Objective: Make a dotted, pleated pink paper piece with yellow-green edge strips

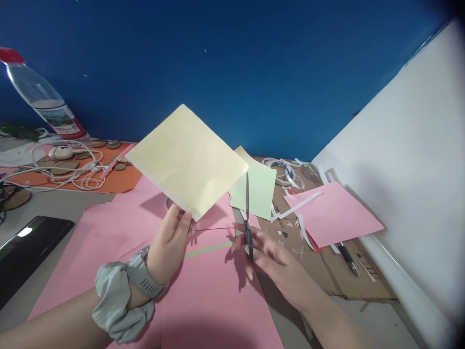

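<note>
A square sheet of pale yellow paper [189,162] is pinched at its lower corner by my left hand [172,242], its face tilted up toward me. My right hand [271,254] grips a pair of dark scissors [247,228], fingers around the handles. The blades point upward, and their tips come near the sheet's right corner; I cannot tell if they touch. Beneath both hands lie large pink sheets [218,300], with a thin green paper strip [209,249] on top. A light green sheet [259,189] sits behind the scissors.
At the left are a black phone [34,257], white cables [80,169] and a plastic bottle [47,97]. To the right, cardboard [301,271] carries a pink sheet [337,213], paper scraps and a pen [348,259]. A blue wall [232,72] and a white panel [410,145] bound the desk.
</note>
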Motion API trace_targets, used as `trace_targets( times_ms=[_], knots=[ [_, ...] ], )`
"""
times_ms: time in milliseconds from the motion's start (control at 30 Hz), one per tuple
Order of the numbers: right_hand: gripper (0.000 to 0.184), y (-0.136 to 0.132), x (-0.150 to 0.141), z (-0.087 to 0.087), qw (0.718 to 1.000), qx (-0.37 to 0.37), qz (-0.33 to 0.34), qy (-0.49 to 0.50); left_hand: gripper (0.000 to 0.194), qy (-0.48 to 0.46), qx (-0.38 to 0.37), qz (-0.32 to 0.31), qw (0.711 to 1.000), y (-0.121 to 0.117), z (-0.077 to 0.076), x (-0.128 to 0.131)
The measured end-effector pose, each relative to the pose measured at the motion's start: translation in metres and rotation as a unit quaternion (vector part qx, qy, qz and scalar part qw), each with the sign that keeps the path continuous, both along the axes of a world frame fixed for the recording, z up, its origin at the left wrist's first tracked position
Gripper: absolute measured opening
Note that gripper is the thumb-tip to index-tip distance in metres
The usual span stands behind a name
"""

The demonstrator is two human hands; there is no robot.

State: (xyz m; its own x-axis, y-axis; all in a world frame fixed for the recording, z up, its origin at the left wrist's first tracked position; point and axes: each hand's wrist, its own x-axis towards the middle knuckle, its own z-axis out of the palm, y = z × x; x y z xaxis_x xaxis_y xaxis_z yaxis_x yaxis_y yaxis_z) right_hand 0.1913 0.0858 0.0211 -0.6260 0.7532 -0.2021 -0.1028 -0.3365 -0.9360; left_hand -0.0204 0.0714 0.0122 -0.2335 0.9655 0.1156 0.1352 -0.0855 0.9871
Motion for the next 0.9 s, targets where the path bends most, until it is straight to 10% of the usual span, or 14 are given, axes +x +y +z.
trace_targets(
  times_ms=[167,400,900],
  knots=[
    [0.03,0.0,0.0,-0.008,0.998,-0.016,-0.062,0.009,0.013,0.016,0.024,-0.014,0.999,-0.003,-0.005,-0.001],
    [0.025,0.0,-0.001,-0.01,0.97,0.089,-0.201,-0.106,0.021,0.142,0.008,-0.236,0.961,-0.016,-0.003,0.001],
    [0.02,-0.005,-0.009,-0.001,0.908,0.186,-0.313,-0.208,0.028,0.039,-0.063,-0.319,0.945,-0.01,-0.004,0.004]
  ],
)
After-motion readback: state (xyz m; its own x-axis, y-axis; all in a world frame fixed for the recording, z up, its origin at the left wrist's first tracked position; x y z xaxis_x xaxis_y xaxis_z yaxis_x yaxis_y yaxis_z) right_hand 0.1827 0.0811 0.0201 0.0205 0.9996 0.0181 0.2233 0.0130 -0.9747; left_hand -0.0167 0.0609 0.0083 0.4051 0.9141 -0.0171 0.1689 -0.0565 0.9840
